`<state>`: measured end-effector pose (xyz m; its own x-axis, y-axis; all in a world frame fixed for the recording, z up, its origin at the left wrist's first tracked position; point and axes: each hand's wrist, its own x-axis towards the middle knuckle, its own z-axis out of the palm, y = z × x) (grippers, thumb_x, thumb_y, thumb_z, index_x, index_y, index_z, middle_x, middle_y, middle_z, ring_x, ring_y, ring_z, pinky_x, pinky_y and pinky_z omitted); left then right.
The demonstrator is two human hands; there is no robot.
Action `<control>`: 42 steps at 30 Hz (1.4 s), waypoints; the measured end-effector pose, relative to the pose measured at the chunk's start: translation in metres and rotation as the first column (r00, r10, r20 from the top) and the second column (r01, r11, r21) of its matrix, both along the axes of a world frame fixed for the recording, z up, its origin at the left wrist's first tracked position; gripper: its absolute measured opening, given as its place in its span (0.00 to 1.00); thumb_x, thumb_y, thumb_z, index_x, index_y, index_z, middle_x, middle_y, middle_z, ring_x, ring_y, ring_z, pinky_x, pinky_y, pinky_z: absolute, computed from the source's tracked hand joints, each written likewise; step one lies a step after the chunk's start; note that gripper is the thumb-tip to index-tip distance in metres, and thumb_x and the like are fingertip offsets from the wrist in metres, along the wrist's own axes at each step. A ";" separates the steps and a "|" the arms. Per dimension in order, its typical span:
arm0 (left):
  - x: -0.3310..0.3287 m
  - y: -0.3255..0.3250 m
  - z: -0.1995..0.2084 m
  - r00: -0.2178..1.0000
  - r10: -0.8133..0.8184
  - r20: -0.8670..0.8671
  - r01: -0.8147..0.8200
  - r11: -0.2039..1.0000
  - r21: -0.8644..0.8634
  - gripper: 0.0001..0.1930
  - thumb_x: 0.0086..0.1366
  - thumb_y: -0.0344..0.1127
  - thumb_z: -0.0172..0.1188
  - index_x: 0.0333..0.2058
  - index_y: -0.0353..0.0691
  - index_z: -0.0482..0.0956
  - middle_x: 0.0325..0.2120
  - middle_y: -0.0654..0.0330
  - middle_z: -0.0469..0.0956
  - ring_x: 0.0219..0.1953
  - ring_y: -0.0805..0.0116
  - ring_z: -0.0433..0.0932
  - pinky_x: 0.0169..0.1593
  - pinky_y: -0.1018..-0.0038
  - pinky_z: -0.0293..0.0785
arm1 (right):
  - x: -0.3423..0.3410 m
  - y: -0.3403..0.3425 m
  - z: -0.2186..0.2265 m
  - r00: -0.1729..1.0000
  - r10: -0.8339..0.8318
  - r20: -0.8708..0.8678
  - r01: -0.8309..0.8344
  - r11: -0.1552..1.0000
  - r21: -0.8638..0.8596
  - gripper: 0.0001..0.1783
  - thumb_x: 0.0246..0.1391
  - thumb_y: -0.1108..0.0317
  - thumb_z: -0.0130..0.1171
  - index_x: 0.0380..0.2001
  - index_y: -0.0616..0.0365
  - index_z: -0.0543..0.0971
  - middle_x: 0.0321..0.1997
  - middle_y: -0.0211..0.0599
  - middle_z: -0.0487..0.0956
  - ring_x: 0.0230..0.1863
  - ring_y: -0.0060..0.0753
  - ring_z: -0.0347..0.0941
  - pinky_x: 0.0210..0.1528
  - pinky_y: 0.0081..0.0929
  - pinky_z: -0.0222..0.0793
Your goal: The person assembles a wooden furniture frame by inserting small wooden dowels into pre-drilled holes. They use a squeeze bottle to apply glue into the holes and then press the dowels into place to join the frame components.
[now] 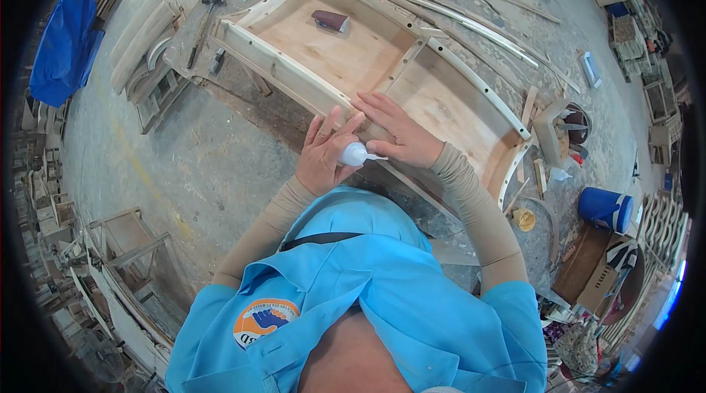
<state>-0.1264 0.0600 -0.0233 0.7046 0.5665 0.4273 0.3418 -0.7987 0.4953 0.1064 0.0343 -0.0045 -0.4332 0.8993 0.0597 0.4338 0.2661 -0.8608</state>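
Note:
My left hand (321,154) is closed around a small white squeeze bottle (354,154) with a thin nozzle pointing right. Some of its fingers reach up to the near rail of a curved wooden frame (294,25). This pale frame lies across the workbench and has two panelled bays parted by a crosspiece, with dark holes along its rails. Fingers stretched out, my right hand (397,130) rests on the near rail where the crosspiece meets it; its thumb is close to the nozzle. Inside the left bay lies a dark brown tapered object (331,21).
Left of the frame are a hammer (212,0) and curved wooden parts (151,40). Long wood strips (471,22) lie beyond it. A tub with tools (548,136), a yellow cup (523,219), a blue bucket (604,209) and a cardboard box (597,284) stand at right.

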 end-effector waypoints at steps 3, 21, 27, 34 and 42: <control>0.000 -0.002 0.000 0.999 -0.029 -0.020 0.030 0.999 0.034 0.20 0.59 0.44 0.63 0.46 0.48 0.69 0.65 0.63 0.64 0.71 0.56 0.50 0.70 0.55 0.41 | 0.000 0.000 0.001 1.000 -0.003 0.003 0.004 1.000 -0.005 0.43 0.55 0.50 0.56 0.71 0.46 0.53 0.75 0.47 0.49 0.74 0.61 0.39 0.74 0.50 0.35; 0.006 -0.009 -0.007 1.000 -0.011 -0.019 0.011 1.000 0.003 0.18 0.62 0.46 0.60 0.46 0.47 0.70 0.66 0.63 0.62 0.72 0.56 0.48 0.71 0.57 0.38 | 0.000 0.000 -0.001 1.000 -0.009 0.001 0.009 1.000 -0.013 0.44 0.55 0.47 0.56 0.71 0.46 0.54 0.75 0.46 0.49 0.74 0.60 0.38 0.74 0.50 0.36; 0.007 -0.007 -0.002 0.999 -0.030 0.036 0.032 0.998 -0.046 0.19 0.61 0.46 0.61 0.47 0.46 0.69 0.65 0.60 0.63 0.71 0.52 0.49 0.70 0.54 0.42 | 0.001 0.000 -0.002 1.000 -0.004 0.012 0.004 1.000 -0.001 0.44 0.55 0.46 0.55 0.71 0.46 0.53 0.75 0.46 0.48 0.74 0.60 0.38 0.74 0.51 0.36; 0.001 -0.005 -0.003 0.995 0.013 0.097 -0.006 0.997 -0.071 0.20 0.61 0.45 0.62 0.47 0.47 0.69 0.65 0.59 0.63 0.71 0.49 0.50 0.70 0.54 0.42 | 0.000 0.000 0.001 1.000 0.007 0.014 -0.007 1.000 0.006 0.44 0.56 0.47 0.54 0.71 0.47 0.52 0.75 0.47 0.48 0.74 0.59 0.38 0.74 0.49 0.33; 0.006 -0.005 -0.001 1.000 0.006 0.029 -0.005 1.000 -0.030 0.20 0.59 0.44 0.63 0.46 0.46 0.69 0.65 0.60 0.63 0.71 0.52 0.50 0.70 0.56 0.41 | 0.001 0.000 0.001 1.000 0.008 0.007 -0.008 1.000 0.011 0.43 0.56 0.47 0.54 0.71 0.47 0.52 0.75 0.47 0.49 0.74 0.57 0.39 0.75 0.48 0.33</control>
<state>-0.1208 0.0553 -0.0241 0.6889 0.5832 0.4304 0.3314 -0.7815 0.5286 0.1069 0.0345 -0.0039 -0.4412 0.8950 0.0662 0.4378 0.2791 -0.8547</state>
